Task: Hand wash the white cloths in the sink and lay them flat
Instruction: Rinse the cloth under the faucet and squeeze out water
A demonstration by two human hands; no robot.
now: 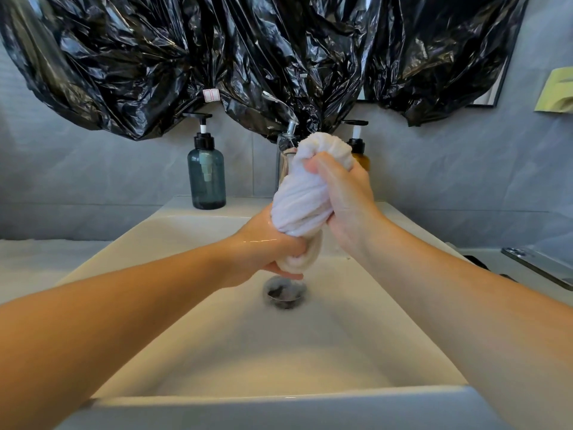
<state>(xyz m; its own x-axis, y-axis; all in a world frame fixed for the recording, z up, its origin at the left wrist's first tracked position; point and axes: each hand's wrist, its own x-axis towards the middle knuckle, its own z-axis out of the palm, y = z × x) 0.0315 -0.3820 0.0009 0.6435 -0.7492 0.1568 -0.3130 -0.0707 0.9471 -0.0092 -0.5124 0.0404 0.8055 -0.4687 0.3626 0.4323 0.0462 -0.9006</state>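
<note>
cloth [302, 203]: I've got it twisted upright over the sink [217, 336], above the drain [285, 291]
left hand [273, 246]: clamped round its lower end
right hand [344, 197]: gripping its upper part, bunched top sticking out above

The left forearm [130, 308] and right forearm [459, 305] are bare, and the left hand [266, 245] glistens wet.
</note>
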